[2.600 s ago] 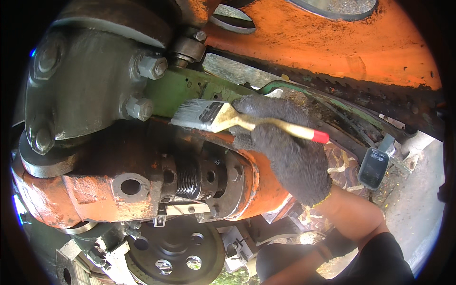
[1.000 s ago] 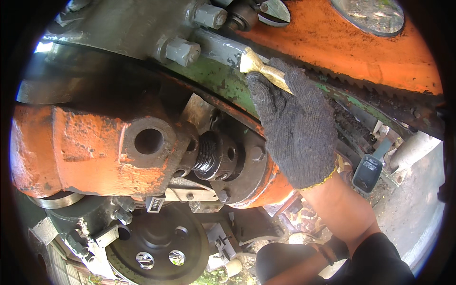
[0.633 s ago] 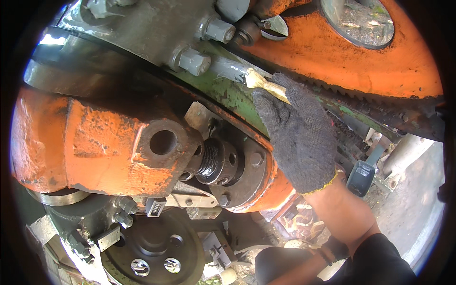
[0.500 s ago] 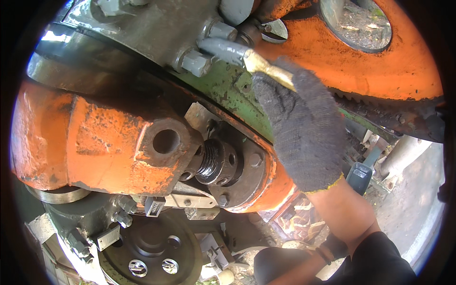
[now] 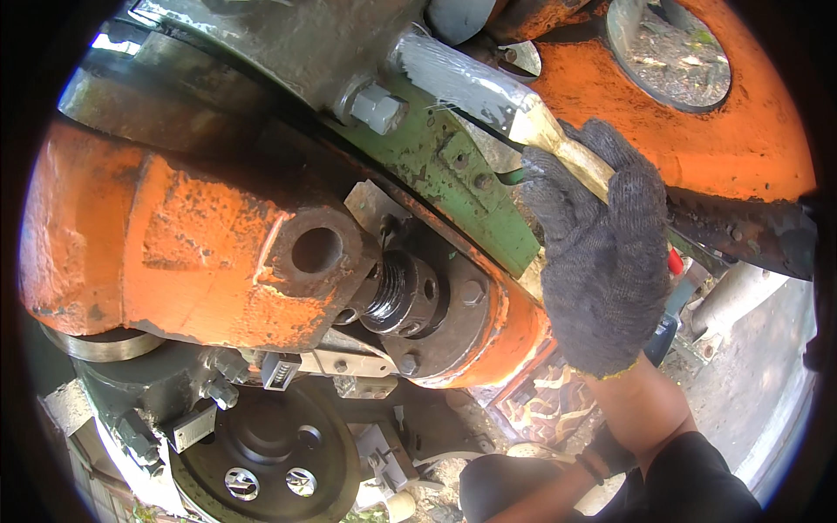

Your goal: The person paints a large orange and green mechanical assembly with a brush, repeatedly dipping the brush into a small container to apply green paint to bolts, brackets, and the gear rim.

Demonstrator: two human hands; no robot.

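My right hand (image 5: 606,253), in a dark grey knitted glove, grips the pale wooden handle of a paintbrush (image 5: 567,152). Wide and coated in grey paint, the bristles point up and left. Their tip meets the edge of a grey-painted metal block (image 5: 279,52), just above a large hex bolt (image 5: 377,108). Below the brush runs a worn green metal bar (image 5: 453,174). My left forearm (image 5: 549,497) comes in low, and my left hand (image 5: 613,449), darkly gloved, is mostly hidden behind my right forearm; its fingers do not show.
An orange machine arm (image 5: 200,253) with a round hole fills the left. Beside it sits a greasy threaded screw (image 5: 392,292). A large orange wheel (image 5: 741,139) stands at the upper right, and a dark pulley-like disc (image 5: 270,453) lies below. A pale pipe (image 5: 737,301) rises at right.
My right hand has moved right and slightly down with the brush. The bristles have left the gap between the bolts and now lie higher, with their broad face showing. My left arm has barely moved.
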